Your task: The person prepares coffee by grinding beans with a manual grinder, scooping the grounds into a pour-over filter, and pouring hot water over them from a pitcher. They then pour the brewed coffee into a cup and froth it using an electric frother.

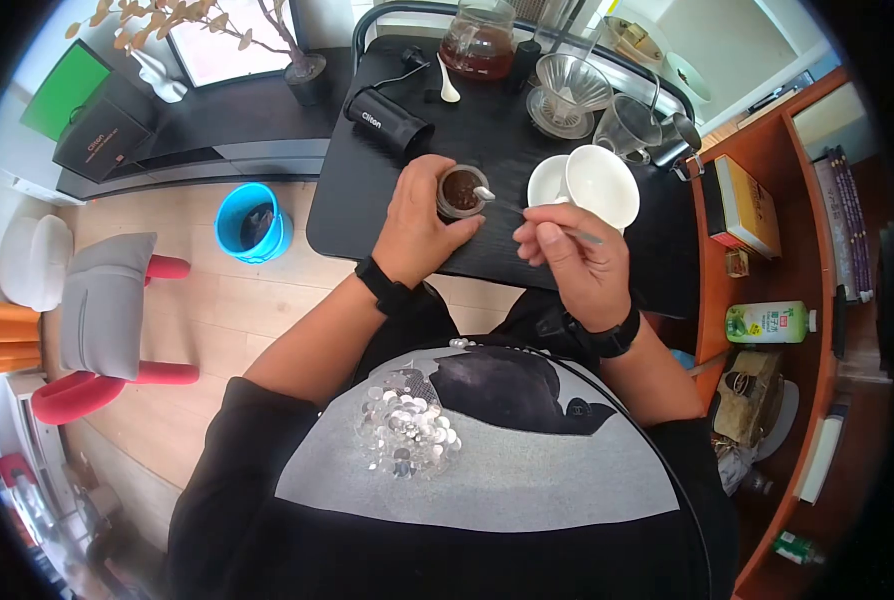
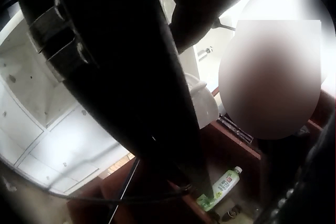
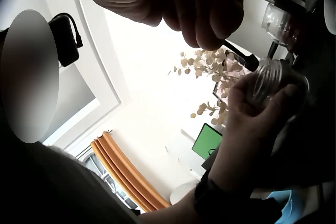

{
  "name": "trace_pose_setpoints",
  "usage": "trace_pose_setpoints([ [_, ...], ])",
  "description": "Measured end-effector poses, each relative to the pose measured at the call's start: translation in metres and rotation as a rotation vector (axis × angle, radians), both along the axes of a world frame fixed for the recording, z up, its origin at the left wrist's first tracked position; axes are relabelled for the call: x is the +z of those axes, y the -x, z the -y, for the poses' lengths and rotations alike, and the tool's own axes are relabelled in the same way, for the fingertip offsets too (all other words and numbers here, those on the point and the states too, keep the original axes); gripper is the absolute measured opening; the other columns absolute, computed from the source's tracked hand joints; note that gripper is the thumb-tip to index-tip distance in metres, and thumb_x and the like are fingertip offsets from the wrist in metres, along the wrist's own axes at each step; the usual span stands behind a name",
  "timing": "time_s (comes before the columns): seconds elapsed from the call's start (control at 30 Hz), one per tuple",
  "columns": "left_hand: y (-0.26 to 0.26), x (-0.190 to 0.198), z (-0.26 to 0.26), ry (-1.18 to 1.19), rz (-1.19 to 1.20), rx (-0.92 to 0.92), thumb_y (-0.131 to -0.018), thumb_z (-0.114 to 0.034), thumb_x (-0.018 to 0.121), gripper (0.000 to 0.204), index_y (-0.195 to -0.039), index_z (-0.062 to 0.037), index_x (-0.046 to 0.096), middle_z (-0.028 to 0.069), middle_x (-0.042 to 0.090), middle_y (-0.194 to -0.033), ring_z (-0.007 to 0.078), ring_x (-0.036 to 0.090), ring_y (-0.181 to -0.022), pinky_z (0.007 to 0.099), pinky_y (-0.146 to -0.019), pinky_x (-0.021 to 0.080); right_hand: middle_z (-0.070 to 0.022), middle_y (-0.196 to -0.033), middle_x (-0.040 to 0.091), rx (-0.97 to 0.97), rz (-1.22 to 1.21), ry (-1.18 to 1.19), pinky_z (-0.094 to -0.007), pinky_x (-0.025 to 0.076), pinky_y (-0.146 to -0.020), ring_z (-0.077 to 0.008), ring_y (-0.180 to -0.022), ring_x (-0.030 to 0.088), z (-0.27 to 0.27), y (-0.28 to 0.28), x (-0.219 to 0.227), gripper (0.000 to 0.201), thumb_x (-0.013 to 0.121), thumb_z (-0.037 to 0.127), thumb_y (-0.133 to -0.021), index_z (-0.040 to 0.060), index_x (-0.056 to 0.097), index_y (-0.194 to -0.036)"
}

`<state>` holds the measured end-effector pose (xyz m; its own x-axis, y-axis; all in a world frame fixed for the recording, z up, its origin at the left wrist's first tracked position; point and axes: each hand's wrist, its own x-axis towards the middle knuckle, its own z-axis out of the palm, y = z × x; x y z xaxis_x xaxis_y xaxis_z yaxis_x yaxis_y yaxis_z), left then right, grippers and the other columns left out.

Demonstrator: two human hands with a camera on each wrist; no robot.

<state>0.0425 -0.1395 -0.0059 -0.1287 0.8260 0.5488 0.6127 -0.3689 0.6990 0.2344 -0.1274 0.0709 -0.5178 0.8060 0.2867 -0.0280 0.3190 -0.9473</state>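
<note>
My left hand (image 1: 417,218) grips a small glass jar (image 1: 461,192) of dark brown coffee grounds near the table's front edge. A thin metal spoon (image 1: 508,207) is pinched between the thumb and fingers of my right hand (image 1: 584,265). Its bowl lies over the jar's mouth, at the right side of the rim. In the right wrist view the spoon (image 3: 240,54) slants down to the jar (image 3: 268,82), which the left hand (image 3: 252,116) steadies. Just beyond the right hand are a white cup (image 1: 609,190) and a white saucer (image 1: 543,184). The left wrist view is mostly blocked by a dark strap.
A black coffee grinder (image 1: 392,121) lies behind the left hand, near a white spoon (image 1: 448,88). Farther back stand a glass pot (image 1: 477,52) of brown liquid, a glass dripper (image 1: 573,85) and a glass pitcher (image 1: 627,128). Left of the black table (image 1: 352,215) is a blue bin (image 1: 275,238).
</note>
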Motion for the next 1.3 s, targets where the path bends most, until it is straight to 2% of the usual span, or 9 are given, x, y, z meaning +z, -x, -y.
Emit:
trace_pose_setpoints([
  [0.1, 0.000, -0.003, 0.001, -0.090, -0.026, 0.028, -0.058, -0.007, 0.076, 0.061, -0.109, -0.0019, 0.042, 0.0150, 0.047, -0.108, 0.0300, 0.050, -0.099, 0.0341, -0.084, 0.042, -0.0093, -0.081, 0.063, -0.011, 0.032, -0.120, -0.0230, 0.047, -0.055, -0.0123, -0.063, 0.058, -0.001, 0.012, -0.008, 0.016, 0.057, 0.009, -0.085, -0.0021, 0.060, -0.096],
  [0.17, -0.001, -0.004, 0.001, -0.121, -0.026, 0.033, -0.057, -0.007, 0.077, 0.064, -0.110, -0.0031, 0.041, 0.0154, 0.047, -0.108, 0.0320, 0.049, -0.100, 0.0371, -0.085, 0.041, -0.0100, -0.079, 0.062, -0.012, 0.132, -0.355, -0.0234, 0.045, -0.052, -0.0154, -0.059, 0.057, -0.005, 0.016, -0.011, 0.016, 0.059, 0.009, -0.083, -0.0004, 0.060, -0.095],
  [0.2, -0.002, -0.005, 0.001, -0.154, -0.025, 0.042, -0.055, -0.006, 0.077, 0.067, -0.111, -0.0043, 0.040, 0.0159, 0.048, -0.107, 0.0339, 0.048, -0.101, 0.0401, -0.086, 0.040, -0.0100, -0.079, 0.062, -0.015, 0.132, -0.352, -0.0234, 0.045, -0.052, -0.0154, -0.059, 0.057, -0.006, 0.018, -0.014, 0.016, 0.059, 0.009, -0.083, -0.0004, 0.060, -0.095],
  [0.37, -0.002, -0.005, 0.002, -0.164, -0.052, 0.057, -0.056, -0.007, 0.077, 0.067, -0.111, -0.0049, 0.040, 0.0157, 0.048, -0.108, 0.0337, 0.048, -0.101, 0.0399, -0.087, 0.040, -0.0115, -0.077, 0.061, -0.038, 0.186, -0.502, -0.0271, 0.043, -0.051, -0.0210, -0.057, 0.055, -0.009, 0.025, -0.021, 0.015, 0.061, 0.008, -0.079, 0.0015, 0.061, -0.093],
  [0.9, -0.002, -0.002, 0.001, -0.123, -0.039, 0.059, -0.057, -0.009, 0.076, 0.063, -0.109, -0.0033, 0.041, 0.0157, 0.048, -0.107, 0.0334, 0.048, -0.099, 0.0393, -0.085, 0.040, -0.0125, -0.077, 0.060, -0.038, 0.121, -0.500, -0.0291, 0.045, -0.053, -0.0232, -0.062, 0.057, -0.017, 0.028, -0.036, 0.016, 0.061, 0.003, -0.079, 0.0008, 0.060, -0.094],
  [1.17, -0.002, -0.002, 0.000, -0.109, -0.048, 0.074, -0.055, -0.008, 0.077, 0.064, -0.108, -0.0032, 0.041, 0.0154, 0.048, -0.106, 0.0332, 0.048, -0.099, 0.0388, -0.085, 0.040, -0.0134, -0.081, 0.062, -0.011, 0.111, -0.458, -0.0299, 0.048, -0.064, -0.0250, -0.071, 0.061, -0.014, 0.019, -0.034, 0.017, 0.060, -0.002, -0.076, -0.0011, 0.059, -0.094],
  [1.3, -0.002, -0.001, 0.000, -0.076, -0.025, 0.065, -0.055, -0.008, 0.077, 0.063, -0.107, -0.0034, 0.042, 0.0151, 0.048, -0.106, 0.0329, 0.048, -0.100, 0.0386, -0.086, 0.040, -0.0134, -0.082, 0.062, -0.004, 0.096, -0.423, -0.0292, 0.048, -0.064, -0.0244, -0.071, 0.061, -0.014, 0.016, -0.034, 0.017, 0.059, -0.002, -0.076, -0.0014, 0.059, -0.093],
])
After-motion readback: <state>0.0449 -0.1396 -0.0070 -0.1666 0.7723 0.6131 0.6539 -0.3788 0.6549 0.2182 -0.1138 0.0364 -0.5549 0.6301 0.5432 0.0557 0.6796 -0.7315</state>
